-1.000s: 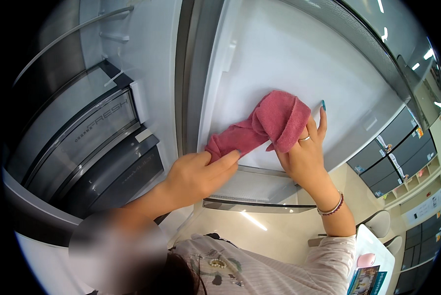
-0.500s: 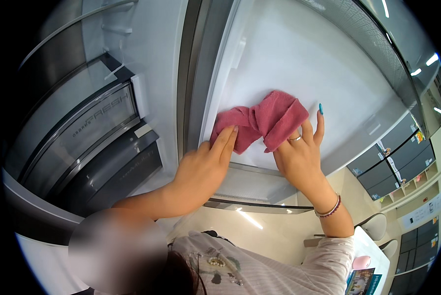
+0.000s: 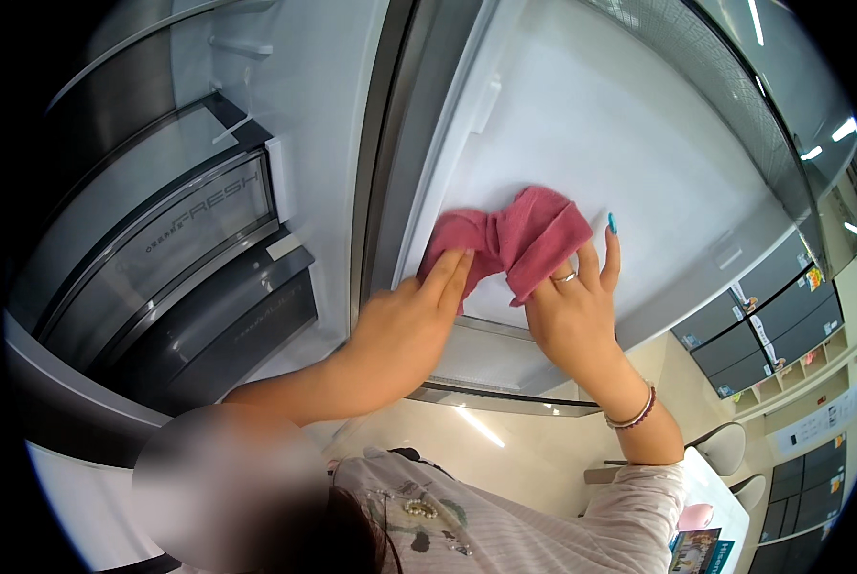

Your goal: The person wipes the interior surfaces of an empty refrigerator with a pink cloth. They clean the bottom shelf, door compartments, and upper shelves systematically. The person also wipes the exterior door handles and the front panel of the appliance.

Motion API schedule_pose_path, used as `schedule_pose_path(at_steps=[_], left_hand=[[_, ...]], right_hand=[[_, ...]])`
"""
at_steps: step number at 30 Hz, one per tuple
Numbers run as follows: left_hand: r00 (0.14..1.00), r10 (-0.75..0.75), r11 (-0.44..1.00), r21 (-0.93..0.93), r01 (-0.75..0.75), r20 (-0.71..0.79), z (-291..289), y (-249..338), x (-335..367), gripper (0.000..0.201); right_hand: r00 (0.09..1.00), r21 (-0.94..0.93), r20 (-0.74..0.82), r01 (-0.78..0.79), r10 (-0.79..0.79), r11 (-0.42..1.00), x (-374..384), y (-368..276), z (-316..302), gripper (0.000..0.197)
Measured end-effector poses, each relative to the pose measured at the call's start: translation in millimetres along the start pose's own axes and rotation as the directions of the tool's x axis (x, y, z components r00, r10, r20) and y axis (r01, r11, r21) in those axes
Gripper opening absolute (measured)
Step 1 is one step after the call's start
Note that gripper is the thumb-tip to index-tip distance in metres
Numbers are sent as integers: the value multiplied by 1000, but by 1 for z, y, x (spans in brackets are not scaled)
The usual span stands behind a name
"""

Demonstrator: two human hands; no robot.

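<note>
A dark pink cloth (image 3: 543,234) lies bunched against the white inner panel (image 3: 605,124) of an open refrigerator door, near the panel's lower left corner. My left hand (image 3: 405,325) presses its fingers on the cloth's left end, close to the door's edge. Its thumb is partly hidden. The right end of the cloth is in my right hand (image 3: 574,311), pinched by the thumb and front fingers, while the outer fingers stick out straight. This hand wears a ring, and a beaded bracelet (image 3: 634,409) circles the wrist.
On the left stands the open fridge compartment with a clear-fronted drawer (image 3: 208,215) and a dark drawer (image 3: 242,320) below it. A door bin (image 3: 491,354) sits under the panel. Behind on the right are a white table (image 3: 720,493), chairs (image 3: 720,448) and dark cabinets (image 3: 758,311).
The cloth's left end is bunched closer under my left fingers. My right hand has shifted slightly left and down with its end. The door appears a little farther right in view.
</note>
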State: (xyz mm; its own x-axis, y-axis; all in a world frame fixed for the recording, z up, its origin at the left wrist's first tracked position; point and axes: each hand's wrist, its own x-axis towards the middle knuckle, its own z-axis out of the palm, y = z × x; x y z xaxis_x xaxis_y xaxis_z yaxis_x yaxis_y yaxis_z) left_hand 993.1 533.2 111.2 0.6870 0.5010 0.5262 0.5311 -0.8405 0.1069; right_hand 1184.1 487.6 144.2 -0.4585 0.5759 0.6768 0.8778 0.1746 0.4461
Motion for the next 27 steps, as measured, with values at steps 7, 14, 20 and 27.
schedule_pose_path(at_steps=[7,14,20,27], left_hand=[[1000,10,996,-91,-13,-26,0,0,-5,63],[993,-30,993,-113,43,118,-1,7,-6,62],[998,5,991,-132,-15,-69,-1,4,0,61],[980,-85,991,-87,102,180,-7,14,-8,59]], right_hand=[[998,0,55,15,-15,1000,-4,-2,-6,22],[997,3,81,-1,1,1000,-5,-5,-8,26],[996,2,82,-40,39,999,-2,-6,-12,29],[989,77,141,-47,36,996,-13,-12,-9,30]])
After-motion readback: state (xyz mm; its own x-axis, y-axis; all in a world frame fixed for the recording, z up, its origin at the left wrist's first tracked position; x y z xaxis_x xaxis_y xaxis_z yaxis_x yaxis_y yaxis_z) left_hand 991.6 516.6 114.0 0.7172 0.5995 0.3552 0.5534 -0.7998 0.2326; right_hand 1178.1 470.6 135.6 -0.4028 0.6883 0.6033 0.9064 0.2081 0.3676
